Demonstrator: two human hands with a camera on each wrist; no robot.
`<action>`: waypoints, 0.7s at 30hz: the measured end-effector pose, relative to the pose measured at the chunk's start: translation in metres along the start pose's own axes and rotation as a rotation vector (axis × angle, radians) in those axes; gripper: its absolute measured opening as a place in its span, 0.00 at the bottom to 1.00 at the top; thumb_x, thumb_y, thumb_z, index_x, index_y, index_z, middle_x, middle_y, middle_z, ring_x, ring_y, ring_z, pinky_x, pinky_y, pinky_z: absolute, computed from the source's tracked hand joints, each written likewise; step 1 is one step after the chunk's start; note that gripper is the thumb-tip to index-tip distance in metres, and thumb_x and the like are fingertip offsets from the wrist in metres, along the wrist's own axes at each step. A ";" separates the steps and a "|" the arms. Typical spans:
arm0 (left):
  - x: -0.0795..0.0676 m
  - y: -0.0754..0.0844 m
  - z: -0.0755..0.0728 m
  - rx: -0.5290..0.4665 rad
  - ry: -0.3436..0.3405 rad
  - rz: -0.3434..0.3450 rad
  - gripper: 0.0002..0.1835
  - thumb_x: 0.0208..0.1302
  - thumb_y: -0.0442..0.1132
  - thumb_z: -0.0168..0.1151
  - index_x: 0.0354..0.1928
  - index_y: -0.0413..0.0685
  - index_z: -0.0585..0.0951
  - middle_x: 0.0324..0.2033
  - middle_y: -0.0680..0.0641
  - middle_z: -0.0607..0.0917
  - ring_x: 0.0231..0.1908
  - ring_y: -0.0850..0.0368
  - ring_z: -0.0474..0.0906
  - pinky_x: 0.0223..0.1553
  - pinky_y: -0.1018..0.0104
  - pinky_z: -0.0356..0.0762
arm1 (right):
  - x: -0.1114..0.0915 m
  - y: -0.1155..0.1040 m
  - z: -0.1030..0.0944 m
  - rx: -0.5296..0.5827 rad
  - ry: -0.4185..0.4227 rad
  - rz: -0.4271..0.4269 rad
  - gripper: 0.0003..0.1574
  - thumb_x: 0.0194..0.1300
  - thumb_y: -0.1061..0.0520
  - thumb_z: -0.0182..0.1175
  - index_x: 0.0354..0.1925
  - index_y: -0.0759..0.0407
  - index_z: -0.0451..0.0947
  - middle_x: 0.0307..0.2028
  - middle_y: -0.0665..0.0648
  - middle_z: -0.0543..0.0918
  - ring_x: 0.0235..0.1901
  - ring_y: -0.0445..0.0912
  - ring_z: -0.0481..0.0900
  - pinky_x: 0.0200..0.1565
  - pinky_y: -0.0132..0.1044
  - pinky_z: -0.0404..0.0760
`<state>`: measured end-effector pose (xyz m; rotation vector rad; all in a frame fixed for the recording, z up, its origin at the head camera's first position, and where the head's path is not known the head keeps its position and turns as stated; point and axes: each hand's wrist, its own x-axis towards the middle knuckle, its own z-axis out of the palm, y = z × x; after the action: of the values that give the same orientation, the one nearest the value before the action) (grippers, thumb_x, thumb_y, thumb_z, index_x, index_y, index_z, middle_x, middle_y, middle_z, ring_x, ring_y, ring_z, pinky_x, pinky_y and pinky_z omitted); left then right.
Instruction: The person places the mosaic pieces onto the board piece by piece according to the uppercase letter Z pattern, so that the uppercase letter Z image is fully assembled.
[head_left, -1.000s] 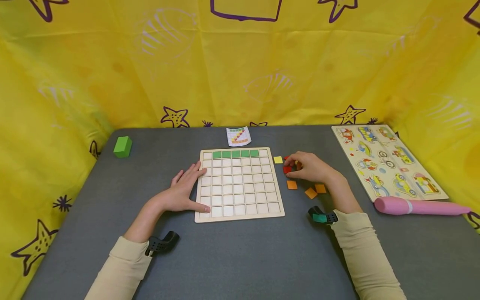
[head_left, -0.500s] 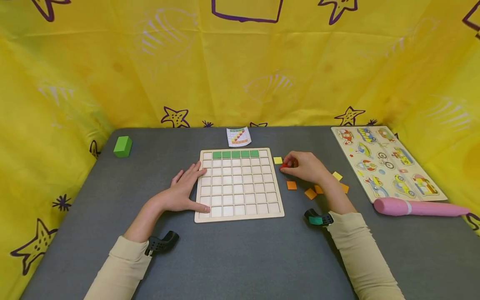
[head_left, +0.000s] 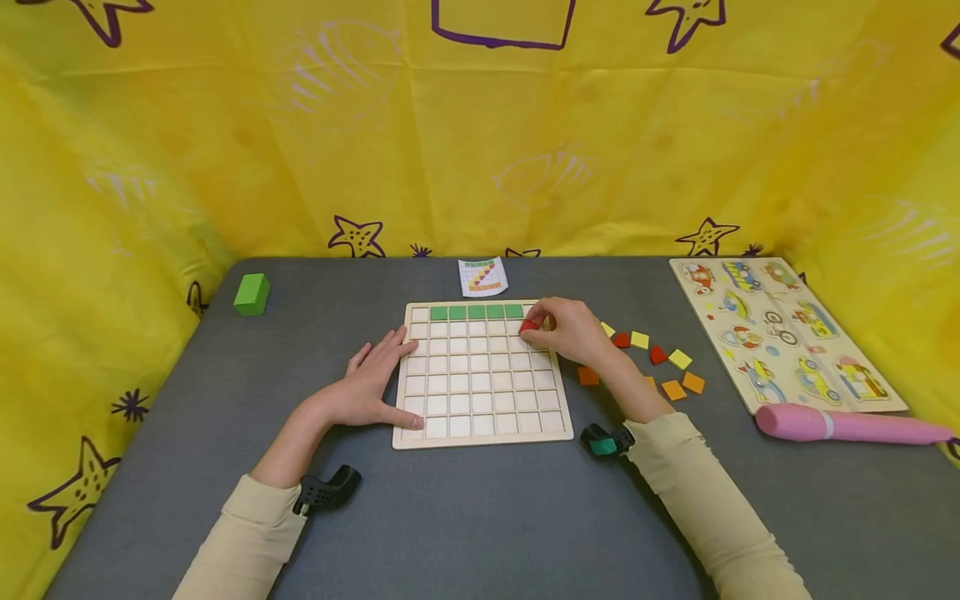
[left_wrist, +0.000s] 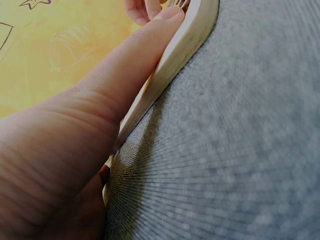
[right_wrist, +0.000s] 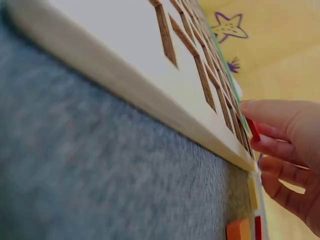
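A pale wooden grid board point(head_left: 483, 443) lies on the dark table, with several green square tiles point(head_left: 476, 312) along its top row. Spread over the board's left edge, my left hand point(head_left: 367, 385) rests with thumb and fingertips on it; the left wrist view has the thumb point(left_wrist: 125, 62) along the board's side. My right hand point(head_left: 572, 333) pinches a small red tile point(head_left: 528, 327) between thumb and fingers over the upper right cells. Seen from the right wrist, the red tile point(right_wrist: 253, 129) appears edge-on near the grid; whether it touches is unclear.
Right of the board lie loose tiles: yellow point(head_left: 679, 359), red point(head_left: 658, 355) and orange point(head_left: 673, 390). A small pattern card point(head_left: 483, 277) sits behind the board. Farther right are a picture puzzle point(head_left: 780, 329) and a pink wand-like object point(head_left: 847, 423). A green block point(head_left: 252, 294) stands far left.
My right hand has picked up a red tile from the loose pieces and moved left with it, over the board. My left hand has stayed on the board's edge.
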<state>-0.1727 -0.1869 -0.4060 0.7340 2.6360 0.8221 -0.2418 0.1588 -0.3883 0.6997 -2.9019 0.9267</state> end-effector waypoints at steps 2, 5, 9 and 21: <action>0.000 0.000 0.000 -0.003 -0.001 0.003 0.62 0.47 0.64 0.73 0.76 0.42 0.50 0.76 0.39 0.38 0.74 0.42 0.31 0.67 0.40 0.28 | 0.004 0.000 0.002 0.011 -0.013 -0.016 0.12 0.60 0.52 0.71 0.39 0.57 0.83 0.31 0.52 0.81 0.29 0.47 0.73 0.33 0.39 0.72; 0.000 0.000 0.000 -0.003 -0.001 0.008 0.62 0.48 0.64 0.73 0.76 0.42 0.50 0.76 0.39 0.38 0.74 0.42 0.31 0.67 0.39 0.28 | 0.009 0.000 0.005 0.033 -0.028 -0.037 0.11 0.59 0.54 0.71 0.39 0.58 0.83 0.34 0.54 0.81 0.30 0.48 0.73 0.34 0.39 0.72; 0.000 0.000 0.001 -0.002 0.002 0.011 0.62 0.48 0.64 0.73 0.76 0.41 0.51 0.76 0.38 0.39 0.74 0.41 0.32 0.67 0.39 0.29 | 0.011 -0.001 0.008 0.048 -0.042 -0.053 0.12 0.60 0.56 0.70 0.42 0.59 0.85 0.37 0.57 0.81 0.32 0.49 0.73 0.35 0.39 0.73; -0.001 0.002 0.000 0.008 0.005 -0.006 0.63 0.47 0.64 0.74 0.76 0.42 0.51 0.76 0.39 0.39 0.74 0.42 0.32 0.67 0.40 0.29 | 0.005 -0.001 0.010 0.106 -0.014 -0.043 0.15 0.64 0.61 0.64 0.50 0.60 0.84 0.41 0.58 0.83 0.35 0.49 0.75 0.37 0.41 0.73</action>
<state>-0.1712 -0.1859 -0.4053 0.7272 2.6463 0.8134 -0.2453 0.1507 -0.3949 0.7751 -2.8542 1.0823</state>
